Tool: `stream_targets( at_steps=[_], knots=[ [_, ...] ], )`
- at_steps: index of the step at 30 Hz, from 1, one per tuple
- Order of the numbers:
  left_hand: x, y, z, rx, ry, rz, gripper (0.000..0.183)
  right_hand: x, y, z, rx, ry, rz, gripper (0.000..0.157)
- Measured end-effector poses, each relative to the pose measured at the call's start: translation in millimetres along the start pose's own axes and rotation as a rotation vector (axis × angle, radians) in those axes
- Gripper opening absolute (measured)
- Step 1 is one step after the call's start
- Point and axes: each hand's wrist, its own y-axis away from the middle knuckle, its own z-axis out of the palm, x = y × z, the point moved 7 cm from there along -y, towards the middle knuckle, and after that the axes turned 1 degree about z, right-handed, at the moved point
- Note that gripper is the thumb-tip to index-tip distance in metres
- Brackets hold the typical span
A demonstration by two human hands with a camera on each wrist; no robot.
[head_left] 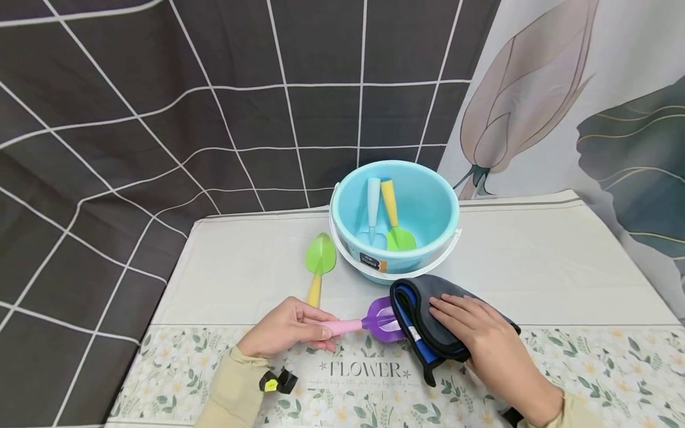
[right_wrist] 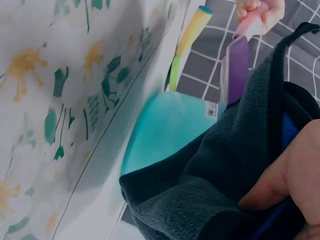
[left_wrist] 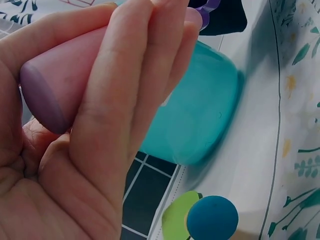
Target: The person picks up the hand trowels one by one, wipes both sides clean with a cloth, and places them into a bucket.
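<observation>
My left hand (head_left: 293,328) grips the pink handle (head_left: 345,327) of a toy shovel with a purple blade (head_left: 381,321). In the left wrist view the rounded handle end (left_wrist: 47,97) sits between thumb and fingers. My right hand (head_left: 484,336) holds a folded grey and blue cloth (head_left: 428,297) with black edging, fingers laid over its top. The thumb (right_wrist: 272,187) presses into the cloth in the right wrist view. The cloth covers the far end of the purple blade. A green shovel with a yellow handle (head_left: 314,290) lies just beyond my left hand.
Behind the cloth stands a light blue bucket (head_left: 433,205), its white handle (head_left: 444,252) lowered at the front. Inside lean a blue shovel (head_left: 373,202) and a green one with a yellow handle (head_left: 390,205). A dark gridded curtain (head_left: 235,113) hangs behind the table (head_left: 241,261).
</observation>
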Motion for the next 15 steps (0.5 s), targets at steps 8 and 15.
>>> stream_targets(
  at_steps=[8, 15],
  knots=[
    [1.1, -0.7, -1.6, 0.022, -0.014, 0.001, 0.032, 9, 2, -16.1, 0.138, -0.113, 0.081, 0.081],
    [-0.4, -0.9, 0.5, 0.020, 0.031, 0.002, 0.032, 6, 0, -25.9, 0.233, -0.171, 0.091, 0.073]
  ],
)
